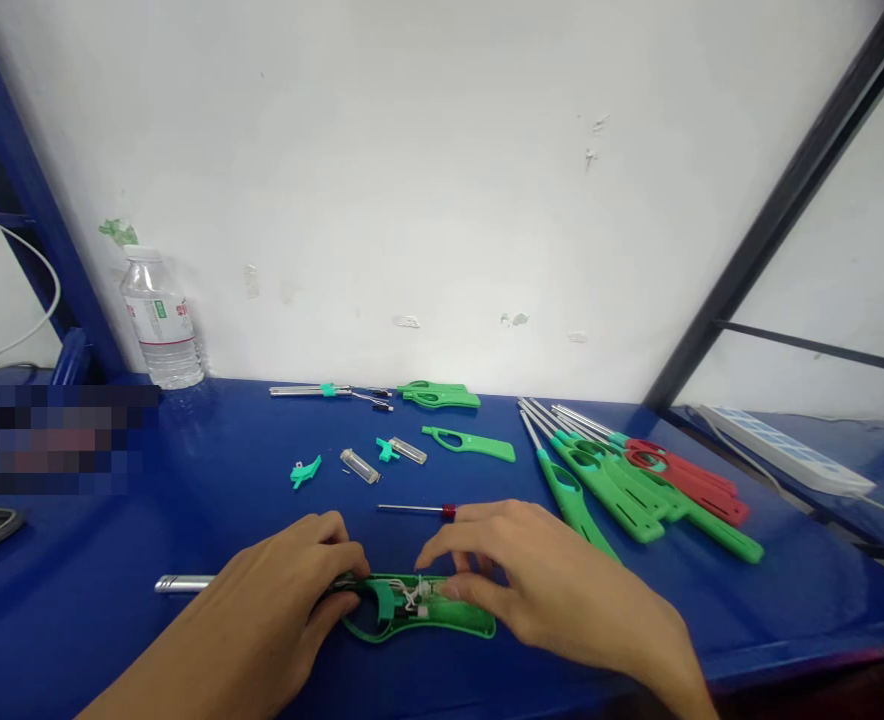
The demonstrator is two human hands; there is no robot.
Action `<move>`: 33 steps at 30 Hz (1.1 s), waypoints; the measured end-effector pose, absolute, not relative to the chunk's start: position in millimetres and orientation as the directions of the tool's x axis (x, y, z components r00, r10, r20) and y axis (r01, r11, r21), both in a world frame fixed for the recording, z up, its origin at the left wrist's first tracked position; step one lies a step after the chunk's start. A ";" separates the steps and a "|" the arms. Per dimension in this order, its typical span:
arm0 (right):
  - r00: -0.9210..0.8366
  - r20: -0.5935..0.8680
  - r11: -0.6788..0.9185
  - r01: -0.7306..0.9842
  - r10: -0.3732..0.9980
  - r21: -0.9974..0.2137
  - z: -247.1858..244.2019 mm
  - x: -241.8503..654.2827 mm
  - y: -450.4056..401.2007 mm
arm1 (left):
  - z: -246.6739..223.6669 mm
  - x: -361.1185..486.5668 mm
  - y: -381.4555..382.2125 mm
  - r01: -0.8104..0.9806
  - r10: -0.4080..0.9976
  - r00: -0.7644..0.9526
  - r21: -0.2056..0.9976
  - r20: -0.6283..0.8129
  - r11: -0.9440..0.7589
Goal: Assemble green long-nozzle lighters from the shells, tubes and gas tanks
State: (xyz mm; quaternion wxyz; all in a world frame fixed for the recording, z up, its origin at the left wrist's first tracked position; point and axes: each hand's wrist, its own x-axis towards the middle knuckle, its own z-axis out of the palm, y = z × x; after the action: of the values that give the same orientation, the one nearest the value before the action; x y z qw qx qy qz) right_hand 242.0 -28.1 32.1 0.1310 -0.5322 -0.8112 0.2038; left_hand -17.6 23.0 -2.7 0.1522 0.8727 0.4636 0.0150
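Note:
An opened green utility lighter lies on the blue table with its inside facing up. Its silver metal tube points left, passing under my left hand. White wires and a teal trigger show in the shell. My left hand pinches the lighter where the tube meets the body. At the handle, my right hand has thumb and fingers on a clear fuel tank, partly hidden by them. Just beyond, a screwdriver with a red handle lies partly behind my right hand.
Loose clear tanks, a teal trigger piece, green shell halves and metal tubes lie farther back. Several assembled green lighters and red lighters are piled right. A water bottle stands back left; a power strip lies far right.

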 end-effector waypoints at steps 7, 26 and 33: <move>-0.507 0.043 0.457 0.733 0.861 -0.504 33.1 238.9 -18.8 | -2.3 -18.9 22.5 0.796 0.805 0.580 0.293 -0.123 -0.529; -0.533 0.066 0.474 0.683 0.844 -0.556 30.7 239.9 -16.5 | -19.2 -20.5 25.5 0.738 0.803 0.584 0.333 0.121 -0.587; -0.529 0.061 0.470 0.688 0.846 -0.553 29.7 240.0 -16.2 | -15.1 -21.1 25.9 0.731 0.797 0.596 0.342 0.101 -0.590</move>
State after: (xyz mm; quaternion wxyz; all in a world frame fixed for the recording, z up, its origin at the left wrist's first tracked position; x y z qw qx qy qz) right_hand 240.0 -16.2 29.7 0.1658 -0.4560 -0.8411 0.2391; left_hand -21.1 25.9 -15.1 0.1337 0.8832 0.4325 0.1224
